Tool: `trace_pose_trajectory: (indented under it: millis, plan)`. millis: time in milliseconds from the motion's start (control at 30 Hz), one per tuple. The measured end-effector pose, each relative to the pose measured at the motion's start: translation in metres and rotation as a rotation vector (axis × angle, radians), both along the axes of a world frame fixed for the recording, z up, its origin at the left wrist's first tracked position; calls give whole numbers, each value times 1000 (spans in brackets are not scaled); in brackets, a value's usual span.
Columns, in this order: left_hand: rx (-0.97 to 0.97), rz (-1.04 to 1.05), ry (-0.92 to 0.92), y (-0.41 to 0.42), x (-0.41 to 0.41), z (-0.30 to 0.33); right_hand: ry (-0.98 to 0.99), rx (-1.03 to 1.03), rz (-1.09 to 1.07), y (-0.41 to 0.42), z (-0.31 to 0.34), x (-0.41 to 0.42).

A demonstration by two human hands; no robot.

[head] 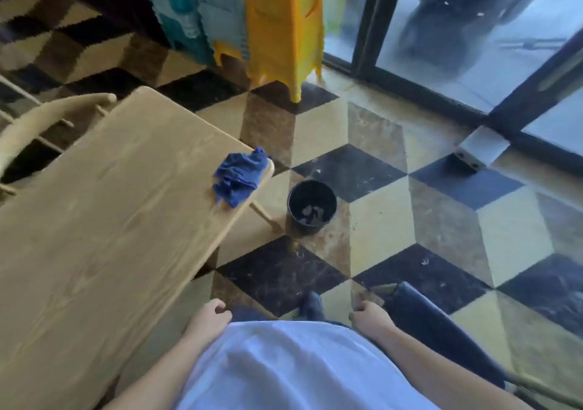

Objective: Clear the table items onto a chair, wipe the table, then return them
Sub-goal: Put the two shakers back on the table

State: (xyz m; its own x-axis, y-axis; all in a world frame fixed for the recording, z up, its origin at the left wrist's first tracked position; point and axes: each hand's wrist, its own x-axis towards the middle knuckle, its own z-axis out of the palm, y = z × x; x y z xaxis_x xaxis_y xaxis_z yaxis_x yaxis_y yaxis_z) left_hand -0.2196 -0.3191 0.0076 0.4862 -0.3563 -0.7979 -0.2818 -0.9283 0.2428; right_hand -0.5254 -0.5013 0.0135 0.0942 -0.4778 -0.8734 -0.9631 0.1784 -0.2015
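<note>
A crumpled blue cloth lies at the far corner of the grained wooden surface. A round black bucket stands on the checkered floor beside it. Left hand and right hand hang loosely curled, each grip empty; the fingertips are hard to make out.

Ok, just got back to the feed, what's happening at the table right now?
Nobody is handling anything. The person stands beside the wooden table, with the left hand and right hand loosely curled at the waist, holding nothing. A crumpled blue cloth lies at the table's far corner. A black bucket sits on the floor just past it.
</note>
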Motion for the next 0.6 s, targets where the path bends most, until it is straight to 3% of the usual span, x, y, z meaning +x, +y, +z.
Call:
trace_pose_trajectory:
  millis: [100,300,600]
  plan:
    - [-7,-146,17,-48,-7,2,-12,4,-142,10,1,-28]
    - [58,-692,48,-145,-44,13,-43,8,-537,43,3,-78]
    - [147,-1295,35,-255,-108,26,-19,-1,-716,88,-5,-84]
